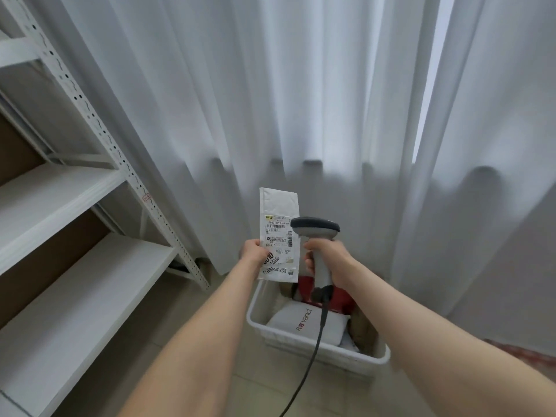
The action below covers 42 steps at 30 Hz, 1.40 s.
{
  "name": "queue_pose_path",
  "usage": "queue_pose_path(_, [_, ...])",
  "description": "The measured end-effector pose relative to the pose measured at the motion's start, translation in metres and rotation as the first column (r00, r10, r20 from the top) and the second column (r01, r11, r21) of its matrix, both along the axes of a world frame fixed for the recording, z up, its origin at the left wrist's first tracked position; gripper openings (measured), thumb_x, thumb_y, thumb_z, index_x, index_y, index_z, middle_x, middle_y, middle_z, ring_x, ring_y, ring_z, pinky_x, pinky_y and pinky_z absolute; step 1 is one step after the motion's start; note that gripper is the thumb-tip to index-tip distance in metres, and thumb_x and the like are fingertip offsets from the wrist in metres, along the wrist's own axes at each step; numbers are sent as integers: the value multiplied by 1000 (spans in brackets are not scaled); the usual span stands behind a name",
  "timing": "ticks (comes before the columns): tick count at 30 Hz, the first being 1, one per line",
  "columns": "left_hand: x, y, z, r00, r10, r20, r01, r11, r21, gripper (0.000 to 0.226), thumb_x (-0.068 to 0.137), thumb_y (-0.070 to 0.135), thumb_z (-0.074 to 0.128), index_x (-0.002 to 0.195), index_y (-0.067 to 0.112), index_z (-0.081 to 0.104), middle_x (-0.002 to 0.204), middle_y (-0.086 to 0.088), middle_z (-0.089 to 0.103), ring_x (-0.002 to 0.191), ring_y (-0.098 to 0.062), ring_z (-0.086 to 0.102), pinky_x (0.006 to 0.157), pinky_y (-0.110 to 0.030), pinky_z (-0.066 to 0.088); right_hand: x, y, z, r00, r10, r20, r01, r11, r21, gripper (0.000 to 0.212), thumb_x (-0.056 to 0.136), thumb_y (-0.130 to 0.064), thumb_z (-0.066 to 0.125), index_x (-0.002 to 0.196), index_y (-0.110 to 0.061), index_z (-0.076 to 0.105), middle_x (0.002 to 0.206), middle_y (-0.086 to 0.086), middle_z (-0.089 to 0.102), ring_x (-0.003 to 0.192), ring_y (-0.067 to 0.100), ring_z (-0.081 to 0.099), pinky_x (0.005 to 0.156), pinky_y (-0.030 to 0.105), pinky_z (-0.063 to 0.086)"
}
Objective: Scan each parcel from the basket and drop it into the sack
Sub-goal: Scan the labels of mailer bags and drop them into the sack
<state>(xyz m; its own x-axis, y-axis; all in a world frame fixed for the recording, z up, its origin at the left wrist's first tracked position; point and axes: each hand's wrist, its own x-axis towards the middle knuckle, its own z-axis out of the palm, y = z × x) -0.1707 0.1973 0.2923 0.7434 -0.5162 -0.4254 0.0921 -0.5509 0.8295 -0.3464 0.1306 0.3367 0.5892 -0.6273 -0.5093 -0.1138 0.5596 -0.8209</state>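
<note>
Parcel (279,236), a flat white padded mailer, is held upright in the air above the far-left corner of the basket (316,346), its printed label with barcodes facing the camera. Open air surrounds its top and left edges; its right edge stands just beside the scanner (319,236), whose dark head overlaps the label's upper right corner in this view. Left hand (255,251) is closed on the parcel's lower left edge, thumb across the label face. Right hand (326,260) is clamped around the grey scanner handle, head pointing left toward the label; a dark cable (313,356) trails down from the handle base toward the camera, crossing the basket's near rim.

Below, the white plastic basket sits on the floor and contains a white bagged parcel with red lettering (307,322), a red item (340,296) behind it and brown packaging along the right side. A white curtain (301,100) hangs close behind the basket. White metal shelving (75,206) stands to the left, with a clear strip of floor between it and the basket.
</note>
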Motion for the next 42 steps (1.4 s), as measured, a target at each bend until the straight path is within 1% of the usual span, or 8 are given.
queue_pose_path(9, [-2, 16, 7, 999, -44, 2, 44, 999, 30, 22, 91, -4, 50, 85, 13, 62, 104, -15, 69, 93, -31, 68, 85, -45, 56, 8, 32, 18, 999, -16, -44, 16, 1000, 1, 7, 85, -2, 58, 81, -4, 52, 58, 12, 53, 47, 20, 47, 50, 29, 43])
queue_pose_path(22, [12, 36, 14, 996, -81, 27, 80, 996, 29, 26, 92, 0, 51, 76, 18, 60, 102, -12, 69, 93, -29, 68, 85, -43, 56, 12, 54, 30, 998, -31, -51, 27, 997, -74, 4, 88, -3, 57, 93, -2, 55, 63, 12, 58, 46, 17, 50, 47, 27, 45])
queue_pose_path(28, [32, 55, 19, 995, -100, -28, 97, 991, -93, 8, 90, 3, 60, 94, 8, 65, 105, -15, 70, 96, -30, 68, 89, -46, 54, 26, 61, 18, 967, -255, 5, 255, 967, -14, 11, 89, -1, 63, 96, -4, 56, 78, 11, 62, 57, 19, 61, 57, 32, 53])
queue_pose_path(31, [41, 67, 23, 992, -91, -86, 74, 981, -180, 22, 88, 0, 62, 110, -5, 63, 108, -20, 67, 92, -32, 67, 82, -45, 56, 37, 66, 8, 934, -355, 37, 351, 933, 76, 15, 89, -1, 65, 96, -7, 53, 81, 8, 60, 60, 19, 63, 57, 32, 54])
queue_pose_path(34, [43, 78, 26, 978, -114, -174, 69, 967, -244, 27, 88, -4, 61, 114, -10, 58, 100, -20, 65, 77, -27, 65, 63, -36, 57, 52, 78, -1, 929, -370, 25, 363, 921, 139, 13, 88, -1, 65, 91, -6, 53, 79, 10, 62, 59, 19, 63, 54, 32, 53])
queue_pose_path(37, [48, 93, 21, 961, -123, -246, 63, 969, -241, 33, 87, -2, 63, 118, -11, 56, 89, -14, 68, 77, -25, 66, 71, -40, 56, 69, 96, -11, 944, -328, 9, 321, 928, 187, 9, 88, -1, 64, 93, -4, 57, 84, 17, 68, 53, 19, 64, 52, 31, 53])
queue_pose_path(39, [52, 108, 17, 944, -140, -298, 70, 970, -232, 35, 89, -1, 61, 122, -7, 55, 94, -14, 68, 79, -25, 65, 80, -43, 54, 80, 111, -17, 950, -312, -10, 308, 932, 189, 10, 88, 1, 63, 96, -2, 57, 86, 20, 69, 48, 17, 64, 46, 27, 50])
queue_pose_path(42, [55, 137, 20, 934, -176, -311, 120, 974, -190, 31, 92, -3, 54, 122, 6, 57, 109, -12, 66, 79, -20, 65, 72, -34, 55, 91, 127, -25, 949, -307, -75, 314, 940, 131, 8, 87, 6, 60, 93, 1, 55, 76, 20, 66, 52, 19, 62, 45, 28, 49])
